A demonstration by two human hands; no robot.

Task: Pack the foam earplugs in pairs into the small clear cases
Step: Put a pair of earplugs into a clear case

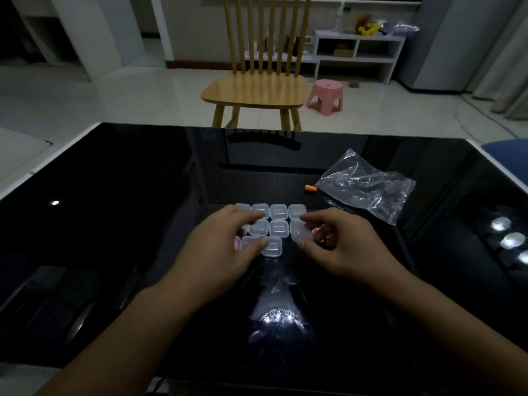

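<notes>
Cases (278,211) unlabelled; right hand (340,241) pinches one, left hand (225,241) touches others w/ relaxed fingers.

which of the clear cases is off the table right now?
The case pinched in the right hand, at the right end of the cluster. It is lifted and tilted; the other cases lie flat in rows on the black table.

Clear cases (278,212) – both hands among them

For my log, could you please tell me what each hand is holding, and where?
The right hand pinches a clear case by its edges. The left hand holds nothing; its fingers rest on the cases.
</notes>
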